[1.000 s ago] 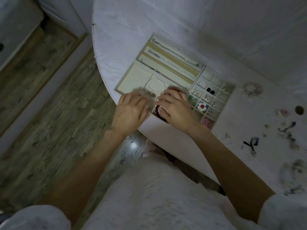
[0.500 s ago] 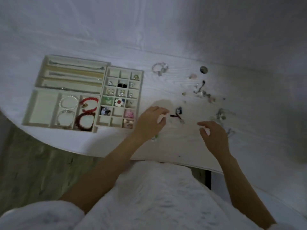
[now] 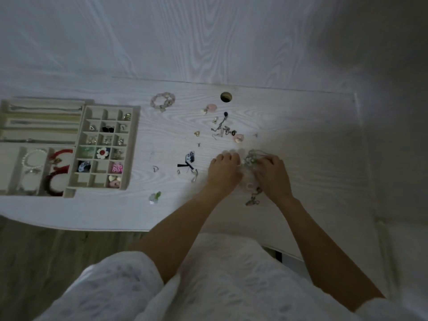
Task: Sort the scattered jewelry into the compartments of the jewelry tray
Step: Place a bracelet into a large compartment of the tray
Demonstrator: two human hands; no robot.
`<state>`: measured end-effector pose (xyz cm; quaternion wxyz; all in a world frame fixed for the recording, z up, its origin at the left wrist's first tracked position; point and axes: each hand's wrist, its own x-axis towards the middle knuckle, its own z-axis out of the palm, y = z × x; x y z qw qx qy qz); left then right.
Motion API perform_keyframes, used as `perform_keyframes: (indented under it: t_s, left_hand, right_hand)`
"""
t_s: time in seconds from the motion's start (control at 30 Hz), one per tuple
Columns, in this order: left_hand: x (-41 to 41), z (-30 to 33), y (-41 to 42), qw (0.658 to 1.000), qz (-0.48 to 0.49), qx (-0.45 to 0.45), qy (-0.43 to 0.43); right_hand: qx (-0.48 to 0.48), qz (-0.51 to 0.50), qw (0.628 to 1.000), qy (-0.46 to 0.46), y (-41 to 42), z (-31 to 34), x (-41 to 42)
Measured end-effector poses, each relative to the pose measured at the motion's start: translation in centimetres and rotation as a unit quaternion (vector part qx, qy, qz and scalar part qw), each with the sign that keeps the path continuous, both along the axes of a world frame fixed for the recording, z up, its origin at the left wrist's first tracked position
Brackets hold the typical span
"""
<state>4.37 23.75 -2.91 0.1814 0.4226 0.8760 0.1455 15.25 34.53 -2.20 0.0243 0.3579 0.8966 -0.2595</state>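
Whereas half a second earlier the two hands were held apart above the white table (image 3: pixel 301 126), they are now brought together right of the frame's centre over a tangled cluster of chains and beads (image 3: pixel 251 158). The left hand (image 3: pixel 223 171) is seen with its fingers curled down onto the pale edge of the cluster; whether anything is actually pinched cannot be told. The right hand (image 3: pixel 273 173) is curled over the cluster's other side, its fingertips at the greenish chain, and its hold likewise cannot be judged. A length of chain (image 3: pixel 253 198) is trailed out below, between the wrists. The view has been shifted, so that the jewelry tray (image 3: pixel 133 144) is now found at the left edge of the frame, partly cut off.

The tray is seen as a beige, compartmented piece. Thin chains are laid in its long slots at the upper left; a pearl bracelet (image 3: pixel 34 158) and red bracelets (image 3: pixel 59 172) are held in the lower left sections. In the small-square grid a white flower with a red centre (image 3: pixel 103 152), a pink piece (image 3: pixel 117 167), dark studs (image 3: pixel 108 129) and several silvery bits are kept.

Loose jewelry is scattered across the middle of the table: a pale pink beaded bracelet (image 3: pixel 162 101) toward the top, a dark blue ribboned piece (image 3: pixel 188 161) left of the hands, a gold heart (image 3: pixel 197 133), and a green-and-white piece (image 3: pixel 154 197) near the table's lower edge. A round hole (image 3: pixel 226 97) is seen in the tabletop above.
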Motion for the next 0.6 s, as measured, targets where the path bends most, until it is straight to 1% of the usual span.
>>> perform_keyframes:
  t_s: [0.03,0.1,0.17,0.23,0.3,0.43,0.5,0.57,0.6]
  left_hand:
    - [0.0,-0.1,-0.1,1.000,0.013,0.008,0.001]
    - [-0.5,-0.4,-0.7,0.999,0.035,-0.013,0.006]
    - [-1.3,-0.9,-1.9,0.998,0.053,-0.019,-0.013]
    - [-2.0,-1.0,-3.1,0.998,0.040,-0.009,-0.051]
    - [-2.4,-0.6,-3.9,0.997,0.007,0.007,-0.079]
    - [-2.8,1.5,-5.0,0.991,-0.015,0.081,-0.107]
    - [-3.0,2.5,-5.7,0.984,-0.027,0.139,-0.112]
    - [-3.4,3.5,-6.5,0.976,-0.019,0.178,-0.121]
    - [-3.7,3.8,-7.0,0.972,-0.001,0.191,-0.135]
  right_hand:
    - [-0.003,0.005,1.000,0.004,0.4,-0.1,0.0]
    - [0.001,0.016,1.000,0.009,1.0,0.0,0.0]
    - [0.014,0.023,1.000,0.012,1.0,0.0,-0.2]
    - [0.041,0.045,0.998,0.023,0.4,0.0,-0.5]
    - [0.056,0.092,0.993,0.048,-0.9,-0.2,-1.0]
    - [0.015,0.123,0.991,0.057,-3.0,-0.7,-2.3]
    - [-0.025,0.106,0.991,0.076,-3.4,-0.8,-2.8]
    - [-0.070,0.052,0.988,0.125,-3.7,-0.3,-3.5]
    - [-0.082,0.026,0.985,0.150,-3.9,0.3,-3.9]
